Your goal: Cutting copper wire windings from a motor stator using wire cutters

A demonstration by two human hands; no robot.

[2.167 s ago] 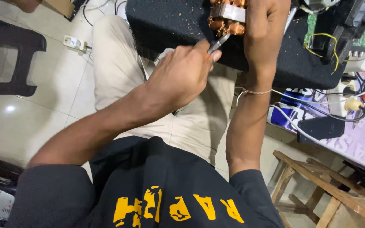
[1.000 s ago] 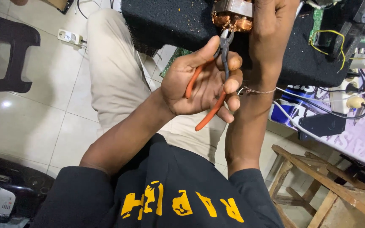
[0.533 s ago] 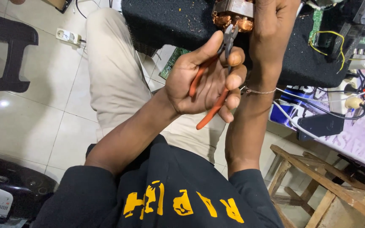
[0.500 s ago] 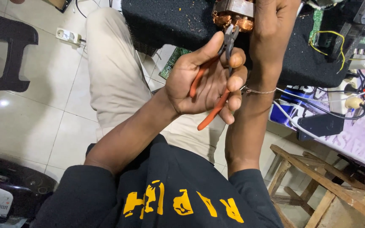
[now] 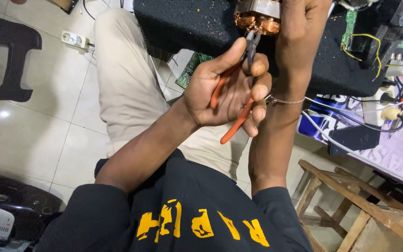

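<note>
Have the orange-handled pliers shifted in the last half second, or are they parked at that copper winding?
No. The pliers keep their nose at the copper winding.

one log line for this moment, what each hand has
left hand: grips orange-handled pliers, tips at copper-wound motor core | right hand: holds motor core on black mat
</note>
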